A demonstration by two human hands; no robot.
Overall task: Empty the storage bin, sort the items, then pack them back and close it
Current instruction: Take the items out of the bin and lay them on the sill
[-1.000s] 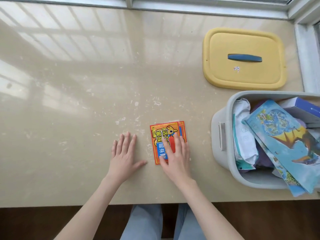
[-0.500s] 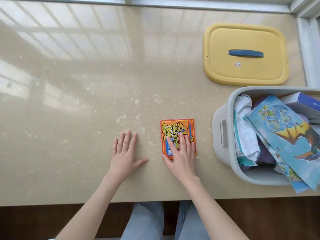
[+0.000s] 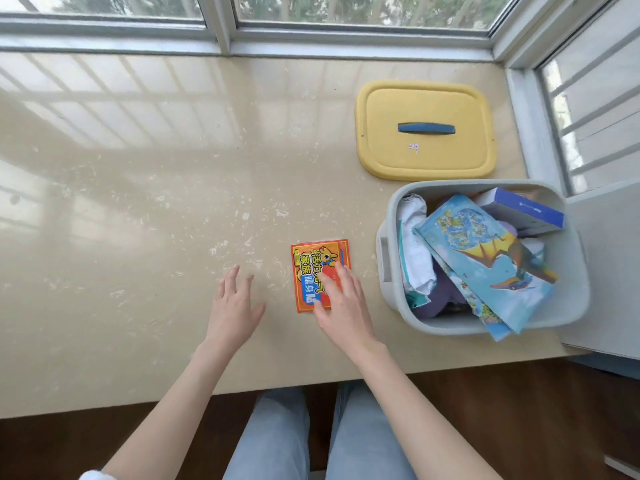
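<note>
Since a second ago the orange packet [image 3: 311, 268] has slid rightward under the right hand [image 3: 346, 306], ending closer to the storage bin [image 3: 386, 271], and the left hand [image 3: 235, 306], which lay flat with its fingers together, now has them fanned. The right fingers [image 3: 346, 282] lie straight and a little apart on the near right part of the packet, pressing it to the bench [image 3: 138, 220] rather than curling round it; the left fingers [image 3: 231, 278] are spread and hold nothing, and whether they touch the bench cannot be told. The packet's long axis runs away from the person, and most of it shows beyond the right fingertips. The bin stands just right of those fingers, still nearly full, its yellow lid [image 3: 426, 157] lying beyond it. Emptying has likely only begun, so the next reach is probably rightward; the right hand is much nearer. The dinosaur book [image 3: 485, 258] lies on top, slanting from far left to near right over the near rim.
</note>
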